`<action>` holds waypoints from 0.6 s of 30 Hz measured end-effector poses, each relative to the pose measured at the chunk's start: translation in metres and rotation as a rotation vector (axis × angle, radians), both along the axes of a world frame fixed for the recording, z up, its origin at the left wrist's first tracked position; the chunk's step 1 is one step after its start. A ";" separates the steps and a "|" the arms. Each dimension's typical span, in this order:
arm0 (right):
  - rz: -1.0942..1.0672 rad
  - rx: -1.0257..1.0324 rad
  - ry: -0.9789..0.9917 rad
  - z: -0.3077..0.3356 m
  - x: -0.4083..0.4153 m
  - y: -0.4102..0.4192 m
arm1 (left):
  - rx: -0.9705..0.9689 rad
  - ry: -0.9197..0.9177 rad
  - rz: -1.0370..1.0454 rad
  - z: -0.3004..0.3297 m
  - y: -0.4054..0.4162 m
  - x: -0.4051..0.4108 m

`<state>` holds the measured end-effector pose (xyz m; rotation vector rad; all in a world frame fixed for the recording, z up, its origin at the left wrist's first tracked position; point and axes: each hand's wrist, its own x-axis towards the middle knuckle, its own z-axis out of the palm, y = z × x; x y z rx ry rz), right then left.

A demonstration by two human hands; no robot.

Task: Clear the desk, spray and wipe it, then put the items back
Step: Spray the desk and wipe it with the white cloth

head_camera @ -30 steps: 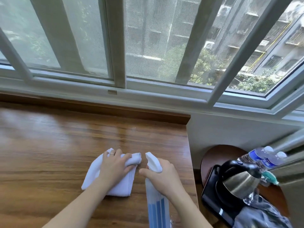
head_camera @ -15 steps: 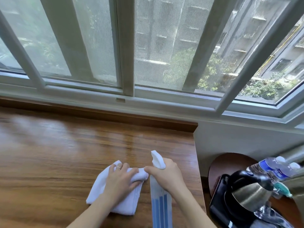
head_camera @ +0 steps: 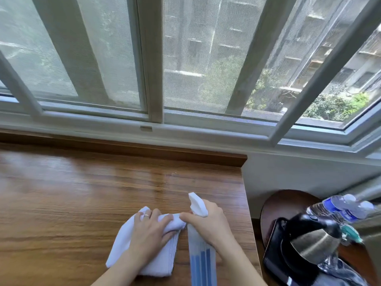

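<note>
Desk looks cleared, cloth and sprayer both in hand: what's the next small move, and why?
Probably squeeze the trigger: the right hand grips the spray bottle, its nozzle aimed across the bare desk, while the left hand holds the white cloth flat, ready to wipe.

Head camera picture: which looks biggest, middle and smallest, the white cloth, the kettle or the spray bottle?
1. Kettle and white cloth: they look about alike, and the left hand hides part of the cloth.
2. Spray bottle: smallest in view, but the picture's bottom edge cuts it off.
</note>
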<state>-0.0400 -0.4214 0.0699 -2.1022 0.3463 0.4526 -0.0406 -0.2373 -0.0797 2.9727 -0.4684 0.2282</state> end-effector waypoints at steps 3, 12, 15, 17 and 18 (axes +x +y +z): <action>0.000 0.021 0.016 0.000 0.004 -0.002 | -0.026 -0.030 0.066 0.004 -0.004 0.016; -0.013 0.022 -0.023 0.001 0.029 -0.010 | 0.036 -0.059 0.108 0.018 -0.009 0.102; -0.018 0.035 -0.040 0.000 0.037 -0.011 | 0.071 -0.019 0.088 0.016 -0.014 0.122; -0.029 0.044 -0.050 -0.001 0.042 -0.011 | 0.087 0.015 0.093 0.019 -0.017 0.136; -0.034 0.039 -0.055 -0.002 0.044 -0.011 | 0.093 0.031 0.103 0.021 -0.018 0.142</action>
